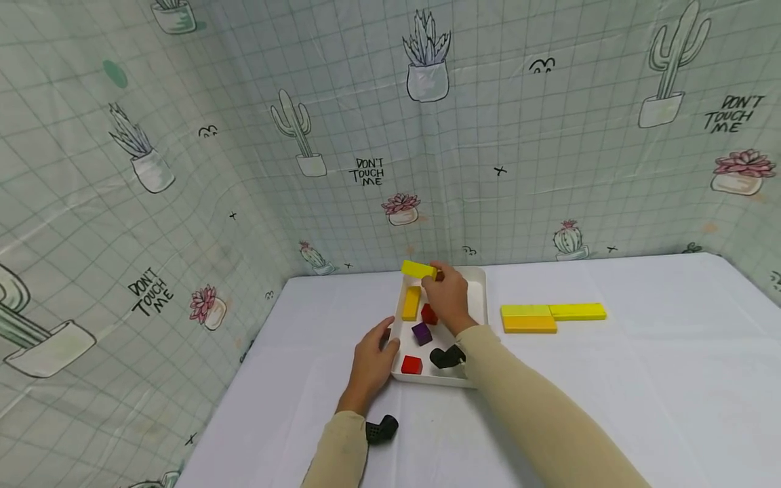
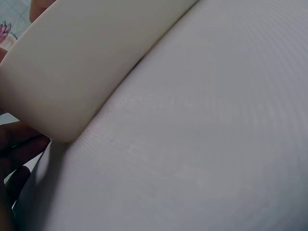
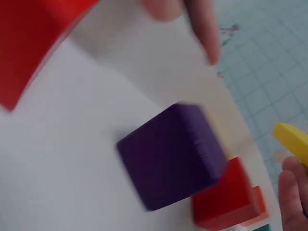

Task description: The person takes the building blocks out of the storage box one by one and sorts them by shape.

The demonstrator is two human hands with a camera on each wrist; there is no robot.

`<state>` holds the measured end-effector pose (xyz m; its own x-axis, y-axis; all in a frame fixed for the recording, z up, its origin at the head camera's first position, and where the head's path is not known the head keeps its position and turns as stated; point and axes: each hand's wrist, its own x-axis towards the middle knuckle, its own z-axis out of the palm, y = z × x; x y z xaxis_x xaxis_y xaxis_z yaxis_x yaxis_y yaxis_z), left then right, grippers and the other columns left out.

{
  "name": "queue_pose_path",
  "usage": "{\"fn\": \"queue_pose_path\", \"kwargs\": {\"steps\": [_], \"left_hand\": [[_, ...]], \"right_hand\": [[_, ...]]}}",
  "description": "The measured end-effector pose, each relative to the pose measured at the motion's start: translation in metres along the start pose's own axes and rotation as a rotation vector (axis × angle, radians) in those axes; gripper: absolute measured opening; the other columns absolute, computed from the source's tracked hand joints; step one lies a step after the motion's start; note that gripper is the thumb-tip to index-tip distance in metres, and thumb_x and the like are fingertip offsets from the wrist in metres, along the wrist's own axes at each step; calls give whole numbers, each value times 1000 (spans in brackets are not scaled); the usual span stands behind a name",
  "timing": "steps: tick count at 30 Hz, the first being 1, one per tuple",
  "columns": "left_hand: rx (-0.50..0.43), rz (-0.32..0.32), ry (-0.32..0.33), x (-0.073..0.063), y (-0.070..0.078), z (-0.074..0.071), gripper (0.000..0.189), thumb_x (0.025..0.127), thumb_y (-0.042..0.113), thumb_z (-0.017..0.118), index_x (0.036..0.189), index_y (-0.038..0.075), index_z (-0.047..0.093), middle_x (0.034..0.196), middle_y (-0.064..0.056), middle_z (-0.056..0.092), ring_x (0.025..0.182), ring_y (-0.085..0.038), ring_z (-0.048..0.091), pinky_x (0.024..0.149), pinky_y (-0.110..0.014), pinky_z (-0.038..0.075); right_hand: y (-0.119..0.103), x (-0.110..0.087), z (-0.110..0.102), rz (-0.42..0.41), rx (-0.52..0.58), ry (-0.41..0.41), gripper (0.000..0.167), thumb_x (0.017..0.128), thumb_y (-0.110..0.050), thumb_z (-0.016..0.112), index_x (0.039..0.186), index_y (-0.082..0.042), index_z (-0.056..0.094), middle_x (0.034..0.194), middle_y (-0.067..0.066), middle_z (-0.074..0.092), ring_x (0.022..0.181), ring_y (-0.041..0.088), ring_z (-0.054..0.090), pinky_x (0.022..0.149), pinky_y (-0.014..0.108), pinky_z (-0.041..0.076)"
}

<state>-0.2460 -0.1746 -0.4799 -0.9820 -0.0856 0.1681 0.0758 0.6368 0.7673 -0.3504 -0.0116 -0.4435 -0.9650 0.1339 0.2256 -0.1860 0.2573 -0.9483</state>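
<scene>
My right hand (image 1: 449, 293) pinches a yellow block (image 1: 417, 269) above the far left corner of a white tray (image 1: 477, 291). Beside the tray's left wall, my left hand (image 1: 373, 358) touches the rim with fairly straight fingers. Inside the tray lie an orange-yellow block (image 1: 411, 303), a red block (image 1: 430, 314), a purple cube (image 1: 422, 333) and another red block (image 1: 411, 365). The purple cube (image 3: 168, 156) looms large in the right wrist view. My right forearm hides part of the tray. In the left wrist view, the tray's outer wall (image 2: 91, 57) fills the upper left.
Right of the tray, two yellow blocks (image 1: 526, 310) (image 1: 577, 312) lie end to end on the white table (image 1: 647, 386). An orange-yellow block (image 1: 529, 325) lies against their near side. A patterned cloth (image 1: 342, 203) hangs behind and to the left.
</scene>
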Motion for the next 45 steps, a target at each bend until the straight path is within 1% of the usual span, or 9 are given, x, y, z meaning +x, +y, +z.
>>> {"fn": "queue_pose_path", "kwargs": {"steps": [3, 6, 12, 17, 21, 26, 34, 39, 45], "left_hand": [[-8, -5, 1, -1, 0, 0, 47, 100, 21, 57, 147, 18, 53, 130, -9, 63, 126, -28, 54, 112, -53, 36], [-12, -16, 4, -1, -1, 0, 47, 100, 22, 57, 147, 19, 52, 130, -8, 63, 126, -28, 54, 112, -54, 36], [-18, -11, 2, -2, -1, 1, 47, 100, 22, 57, 147, 18, 52, 130, -9, 63, 125, -28, 54, 111, -54, 37], [-17, -12, 1, -2, 0, 2, 48, 100, 22, 57, 147, 18, 52, 130, -9, 63, 127, -28, 53, 112, -53, 36], [-16, -29, -2, -2, 1, 1, 48, 100, 23, 58, 147, 19, 52, 132, -8, 62, 128, -28, 52, 111, -54, 37], [-16, -33, -1, -2, 1, 1, 48, 100, 23, 58, 147, 20, 52, 134, -8, 61, 129, -28, 52, 111, -53, 37], [-12, -37, -8, -3, 1, 3, 48, 100, 23, 58, 147, 20, 52, 133, -8, 61, 128, -28, 52, 111, -54, 37], [-14, -26, -12, -3, 3, 2, 48, 100, 22, 58, 147, 19, 52, 132, -9, 62, 127, -28, 53, 111, -53, 37], [-14, -43, -15, -3, 3, 0, 49, 100, 23, 58, 148, 19, 51, 133, -9, 61, 128, -28, 52, 111, -54, 38]], "right_hand": [[-6, 2, -5, 55, 113, -17, 44, 94, -14, 58, 137, -4, 59, 106, 14, 69, 88, 28, 70, 83, 35, 58], [-11, 4, -10, 83, 200, -38, 45, 96, -12, 55, 140, -1, 56, 107, 16, 69, 93, 33, 71, 86, 36, 58], [-19, 2, -21, 147, 333, -62, 41, 99, -12, 53, 139, -3, 55, 109, 19, 68, 101, 40, 69, 91, 44, 55], [-25, -3, -34, 189, 397, -117, 39, 101, -15, 51, 139, -5, 56, 108, 18, 70, 101, 38, 69, 92, 43, 55], [-32, -7, -44, 212, 408, -152, 39, 101, -16, 49, 138, -7, 56, 110, 17, 70, 98, 34, 71, 90, 38, 56], [-35, -12, -53, 201, 412, -183, 40, 100, -16, 47, 138, -7, 57, 111, 19, 70, 102, 38, 69, 86, 31, 57], [-30, -27, -66, 151, 439, -224, 41, 99, -13, 44, 137, -7, 57, 117, 17, 67, 98, 35, 70, 85, 31, 57], [-26, -35, -75, 128, 443, -254, 39, 98, -12, 53, 137, -7, 56, 116, 20, 63, 93, 30, 69, 88, 34, 57], [-17, -42, -82, 90, 364, -337, 46, 95, -9, 65, 139, -8, 53, 118, 17, 59, 102, 32, 64, 91, 36, 56]]}}
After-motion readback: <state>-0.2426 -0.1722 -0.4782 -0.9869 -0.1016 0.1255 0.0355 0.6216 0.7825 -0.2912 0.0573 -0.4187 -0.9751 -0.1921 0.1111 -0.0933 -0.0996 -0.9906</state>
